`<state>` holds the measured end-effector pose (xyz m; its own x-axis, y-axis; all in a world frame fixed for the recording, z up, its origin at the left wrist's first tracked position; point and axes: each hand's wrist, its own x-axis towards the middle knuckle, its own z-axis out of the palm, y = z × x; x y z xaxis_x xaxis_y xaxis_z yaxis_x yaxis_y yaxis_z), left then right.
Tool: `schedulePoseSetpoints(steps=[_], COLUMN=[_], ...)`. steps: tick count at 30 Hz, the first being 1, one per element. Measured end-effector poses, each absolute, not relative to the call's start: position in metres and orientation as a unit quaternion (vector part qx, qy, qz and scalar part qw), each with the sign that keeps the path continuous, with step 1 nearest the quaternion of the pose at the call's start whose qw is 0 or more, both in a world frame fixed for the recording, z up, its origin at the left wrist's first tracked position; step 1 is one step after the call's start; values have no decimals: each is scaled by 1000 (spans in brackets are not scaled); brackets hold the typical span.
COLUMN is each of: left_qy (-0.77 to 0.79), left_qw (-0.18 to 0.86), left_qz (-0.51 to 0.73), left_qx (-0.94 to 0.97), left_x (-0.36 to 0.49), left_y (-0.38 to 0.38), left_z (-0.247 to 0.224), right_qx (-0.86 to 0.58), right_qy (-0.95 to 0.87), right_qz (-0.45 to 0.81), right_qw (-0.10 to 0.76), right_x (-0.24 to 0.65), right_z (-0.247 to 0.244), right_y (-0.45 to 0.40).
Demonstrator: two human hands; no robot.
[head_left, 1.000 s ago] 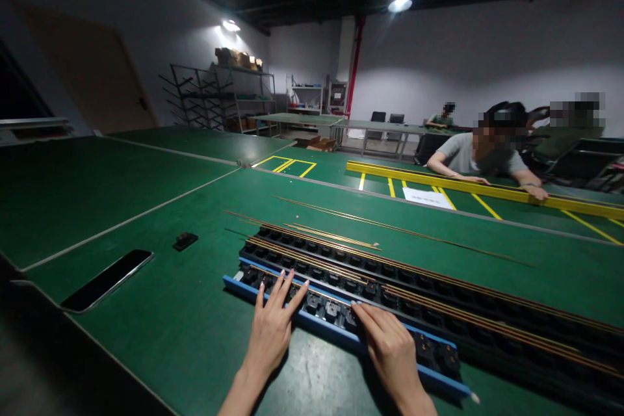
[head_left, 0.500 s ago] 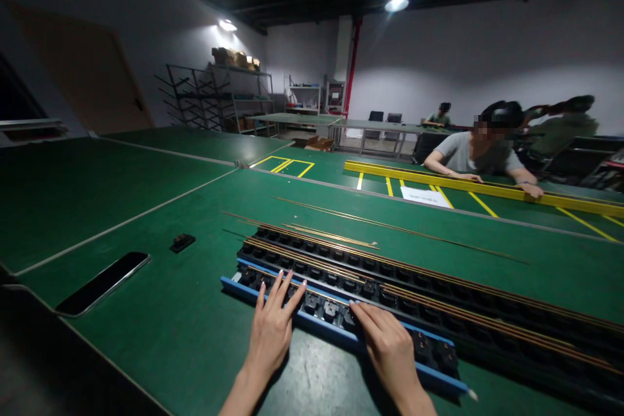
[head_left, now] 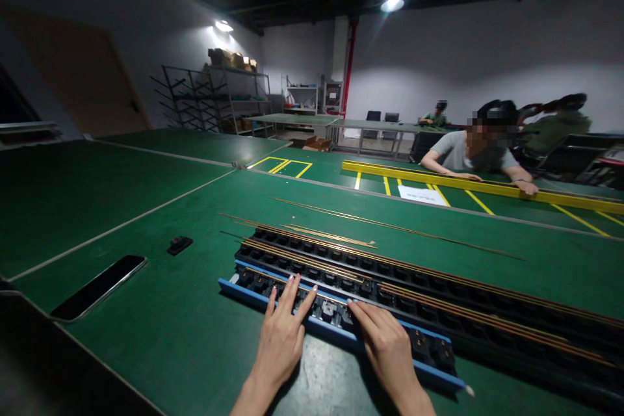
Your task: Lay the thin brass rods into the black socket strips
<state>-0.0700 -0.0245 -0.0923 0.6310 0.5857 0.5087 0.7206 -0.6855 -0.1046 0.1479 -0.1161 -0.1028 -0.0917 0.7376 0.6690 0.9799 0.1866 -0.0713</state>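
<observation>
A blue-edged channel [head_left: 439, 374] lies slantwise on the green table, with a row of black socket-like blocks [head_left: 327, 309] inside. A thin brass rod [head_left: 332, 299] runs along these blocks. My left hand [head_left: 281, 331] rests over the channel's left half, its fingers spread and their tips on the rod. Farther right, my right hand [head_left: 387, 338] is closed, fingers together, with its fingertips at the rod near the channel's middle. The thumb there is mostly hidden. More brass rods [head_left: 302, 259] lie on the black block strips just behind.
Loose thin rods [head_left: 390, 226] lie beyond the strips. A phone [head_left: 100, 287] and a small black part [head_left: 180, 245] are to the left. Across the table, a person [head_left: 470, 149] has both hands at a long yellow rail [head_left: 414, 176], near a white paper [head_left: 424, 195].
My left hand has slid a little to the right along the channel, nearer my right hand. The right hand stays at about the same place on the rod. The view has shifted slightly.
</observation>
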Motion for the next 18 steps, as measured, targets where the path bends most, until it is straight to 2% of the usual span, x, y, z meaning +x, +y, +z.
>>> schedulePoseSetpoints(steps=[18], left_qy=[-346], left_qw=[126], left_qz=[-277], left_qx=[-887], left_x=[-51], left_y=[-28], left_z=[-99], right_qx=[-621], right_qy=[-691], right_qz=[-167], right_qw=[330], right_x=[140], right_z=[-108], right_y=[-118])
